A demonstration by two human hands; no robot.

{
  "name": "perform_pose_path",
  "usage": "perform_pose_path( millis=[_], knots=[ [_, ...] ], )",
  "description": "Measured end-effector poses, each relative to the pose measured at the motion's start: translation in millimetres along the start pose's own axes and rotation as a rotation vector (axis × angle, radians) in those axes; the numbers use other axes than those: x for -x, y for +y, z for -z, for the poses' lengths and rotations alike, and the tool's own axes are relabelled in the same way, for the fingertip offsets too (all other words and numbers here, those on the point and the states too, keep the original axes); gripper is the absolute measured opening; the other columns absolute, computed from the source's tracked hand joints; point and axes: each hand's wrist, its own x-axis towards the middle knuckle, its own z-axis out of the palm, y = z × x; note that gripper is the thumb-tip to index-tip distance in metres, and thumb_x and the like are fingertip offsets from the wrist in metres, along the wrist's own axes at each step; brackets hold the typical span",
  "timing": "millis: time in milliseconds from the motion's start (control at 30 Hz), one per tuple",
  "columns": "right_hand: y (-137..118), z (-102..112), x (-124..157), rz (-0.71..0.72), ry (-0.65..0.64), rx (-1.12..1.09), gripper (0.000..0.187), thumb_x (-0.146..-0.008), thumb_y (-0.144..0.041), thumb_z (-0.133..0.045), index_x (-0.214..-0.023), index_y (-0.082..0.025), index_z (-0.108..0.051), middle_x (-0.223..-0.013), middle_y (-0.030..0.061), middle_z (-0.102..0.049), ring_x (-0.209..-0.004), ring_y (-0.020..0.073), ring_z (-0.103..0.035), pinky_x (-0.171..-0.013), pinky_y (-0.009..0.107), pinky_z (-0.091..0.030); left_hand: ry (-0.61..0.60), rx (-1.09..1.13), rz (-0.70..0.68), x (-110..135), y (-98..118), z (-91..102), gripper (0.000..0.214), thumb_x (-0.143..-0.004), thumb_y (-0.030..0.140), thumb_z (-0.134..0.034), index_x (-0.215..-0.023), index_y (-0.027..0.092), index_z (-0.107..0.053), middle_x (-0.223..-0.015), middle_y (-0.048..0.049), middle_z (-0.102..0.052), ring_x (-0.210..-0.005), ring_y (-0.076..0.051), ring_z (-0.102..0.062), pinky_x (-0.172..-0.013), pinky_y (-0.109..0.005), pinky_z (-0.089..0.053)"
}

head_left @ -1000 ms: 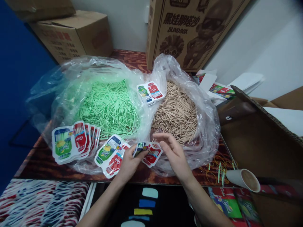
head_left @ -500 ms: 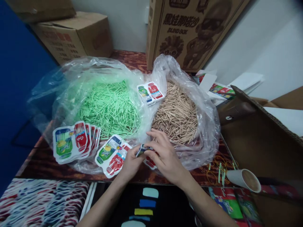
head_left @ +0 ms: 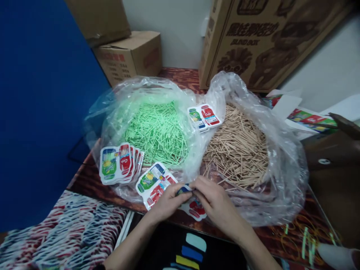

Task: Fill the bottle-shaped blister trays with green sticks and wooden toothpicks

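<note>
Both my hands meet over the table's front edge at a white, green and red bottle-printed packet [head_left: 197,209]. My left hand [head_left: 170,200] is closed on its green side, thumb on top. The fingers of my right hand [head_left: 215,198] are pinched at the packet's upper edge, touching the left fingertips; they hide much of it. Beside my left hand lies a pile of similar flat packets [head_left: 150,182]. Farther left, several filled packets [head_left: 116,165] are fanned in a stack. Behind the hands are a clear bag of green sticks [head_left: 157,131] and a bag of brown sticks [head_left: 239,150].
Another small stack of packets [head_left: 204,117] rests between the two bags. Cardboard boxes [head_left: 135,56] and a large printed carton [head_left: 253,48] stand at the back. Rubber bands and green sticks [head_left: 305,242] lie at right, near a paper cup [head_left: 334,255]. A blue panel [head_left: 42,112] borders the left.
The view has turned left, so everything sits farther right. My right fingers, spread over the packet before, are now drawn together at its upper edge.
</note>
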Motion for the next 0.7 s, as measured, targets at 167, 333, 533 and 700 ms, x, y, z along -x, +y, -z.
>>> perform_pose_path(
  millis=[167,333,533,700],
  knots=[
    [-5.4,-15.9,-3.5,-0.169,0.079,-0.428,0.029,-0.092,-0.030,-0.051,-0.120,-0.025,-0.053,-0.094,0.0031,-0.062,-0.086,0.0172,-0.061,-0.078,0.029,-0.048,0.217,0.092,0.073,24.7,11.4,32.4,0.026,-0.075,0.037,-0.070,-0.088,0.015,-0.068,-0.076,0.0000,-0.065,-0.066,-0.013,-0.058,-0.063,-0.023,-0.047],
    [-16.5,-50.9,-30.8,-0.322,-0.019,-0.857,0.025,-0.088,-0.040,-0.054,-0.104,-0.021,-0.060,-0.085,0.0017,-0.065,-0.086,0.0173,-0.063,-0.081,0.030,-0.048,0.787,0.194,-0.015,37.9,31.3,109.3,0.038,-0.063,0.041,-0.077,-0.088,0.015,-0.065,-0.071,-0.0004,-0.068,-0.058,-0.016,-0.062,-0.058,-0.028,-0.052],
    [-33.0,-113.1,-108.0,-0.538,-0.055,-1.093,0.025,-0.070,-0.025,-0.072,-0.091,-0.018,-0.061,-0.095,0.0030,-0.063,-0.085,0.0152,-0.062,-0.070,0.024,-0.051,1.096,-0.440,-0.104,25.7,37.6,196.1,0.040,-0.067,0.046,-0.067,-0.094,0.017,-0.067,-0.092,-0.0069,-0.070,-0.091,-0.028,-0.065,-0.082,-0.040,-0.052],
    [-44.8,-139.6,-160.8,-0.829,-0.107,-0.949,0.014,-0.077,-0.022,-0.067,-0.083,-0.016,-0.056,-0.061,-0.0020,-0.057,-0.048,0.0088,-0.051,-0.037,0.016,-0.037,1.093,-1.044,0.110,27.5,20.7,210.5,0.052,-0.073,0.052,-0.060,-0.113,0.018,-0.061,-0.116,-0.0162,-0.063,-0.114,-0.036,-0.055,-0.096,-0.047,-0.042]
  ],
)
